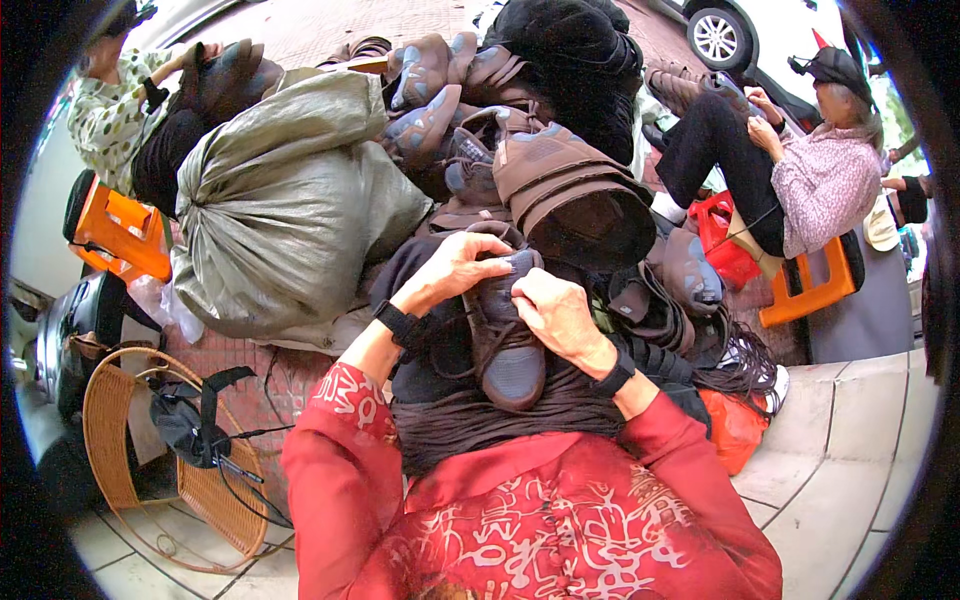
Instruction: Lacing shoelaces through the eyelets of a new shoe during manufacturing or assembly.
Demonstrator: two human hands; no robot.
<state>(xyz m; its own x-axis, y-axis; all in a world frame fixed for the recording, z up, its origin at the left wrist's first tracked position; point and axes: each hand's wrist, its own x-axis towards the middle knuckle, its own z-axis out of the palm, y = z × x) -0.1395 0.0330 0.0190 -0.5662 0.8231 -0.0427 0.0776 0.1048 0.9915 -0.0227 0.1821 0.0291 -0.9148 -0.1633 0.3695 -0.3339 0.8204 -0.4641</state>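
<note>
Shoes (520, 150) are piling up ahead beside a tied grey sack (285, 200) — crowding the view beyond the hands. Laces are hanging dark and hard to make out. The brown shoe (505, 340) is lying on the lap, long axis running toward the person. The left hand (455, 268) and right hand (555, 315) are each closing a grip on its far end.

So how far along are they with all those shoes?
Hard to say what is finished. In hand: the left hand and right hand hold one brown shoe by its laces on the lap. Left: a heap of brown shoes ahead, beside a big tied grey sack.
</note>
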